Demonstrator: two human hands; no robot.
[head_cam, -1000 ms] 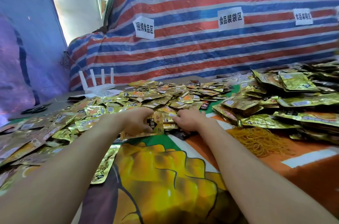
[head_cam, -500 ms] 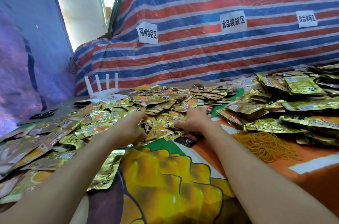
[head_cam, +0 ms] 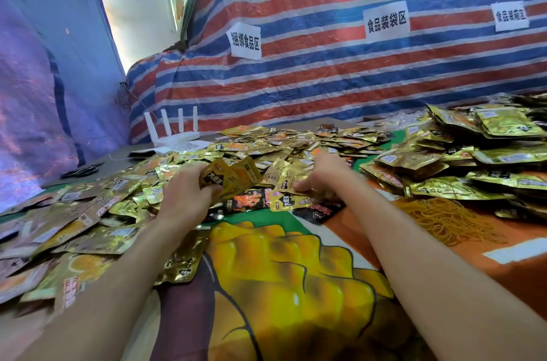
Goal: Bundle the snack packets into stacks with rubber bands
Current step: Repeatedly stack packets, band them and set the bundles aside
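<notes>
**Left hand** (head_cam: pixel 186 195): fingers curled round a small fan of gold packets (head_cam: pixel 231 175), lifted clear of the pile and tilted toward the right.

**Right hand** (head_cam: pixel 322 174): palm down on the loose packets (head_cam: pixel 296 144) just beyond the fan, fingers bent over them. Whether it has a grip on any cannot be told.

**Loose packets:** spread across the middle and far side of the worktop (head_cam: pixel 281 278), reaching almost to its far edge. A second spread (head_cam: pixel 74 218) covers the left side up to the near edge.

**Dark packets** (head_cam: pixel 245 202): a few, flat, under and between the two hands.

**Heaped packets** (head_cam: pixel 473 159): thicker piles on the right, running out of view.

**Rubber bands** (head_cam: pixel 444 221): yellow tangle just in front of that heap, right of the right forearm.

**Open room:** the printed cloth between the forearms shows bare to the near edge.

**White router** (head_cam: pixel 174 135): far left corner, four antennas upright, against the striped tarp (head_cam: pixel 325 79).
</notes>
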